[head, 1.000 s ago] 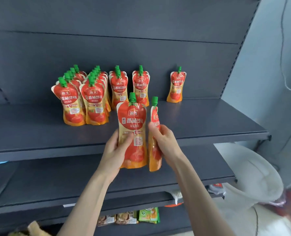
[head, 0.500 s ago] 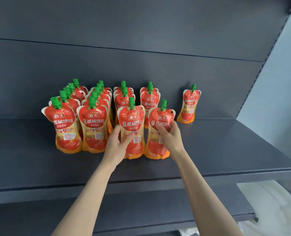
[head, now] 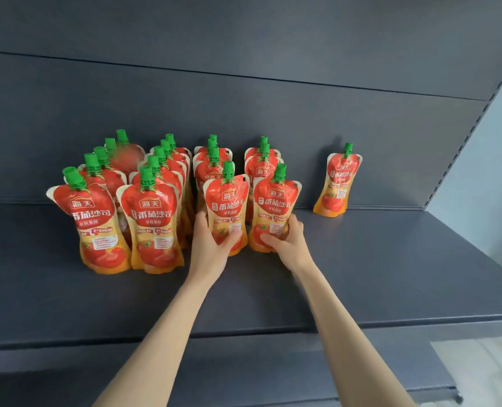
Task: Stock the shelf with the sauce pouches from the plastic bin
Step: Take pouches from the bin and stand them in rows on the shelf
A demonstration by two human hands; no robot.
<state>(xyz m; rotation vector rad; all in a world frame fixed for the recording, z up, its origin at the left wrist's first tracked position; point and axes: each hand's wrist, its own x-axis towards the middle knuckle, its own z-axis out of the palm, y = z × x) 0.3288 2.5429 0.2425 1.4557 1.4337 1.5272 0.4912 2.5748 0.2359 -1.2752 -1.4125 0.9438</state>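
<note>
Red and orange sauce pouches with green caps stand in several rows on the dark shelf (head: 361,274). My left hand (head: 208,245) grips the lower part of one upright pouch (head: 227,201) at the front of the third row. My right hand (head: 287,242) grips the pouch beside it (head: 276,201), at the front of the fourth row. Both pouches stand on the shelf. A single pouch (head: 336,180) leans against the back panel to the right, apart from the rows. The plastic bin is out of view.
Two front pouches (head: 97,224) (head: 152,224) stand left of my hands, nearer the shelf edge. The shelf's right half lies bare up to the single pouch. A lower shelf (head: 273,377) juts out below, with something white (head: 484,371) at the bottom right.
Both hands carried their pouches from in front of the shelf edge onto the shelf and stood them upright at the front of two rows. The view came closer to the shelf.
</note>
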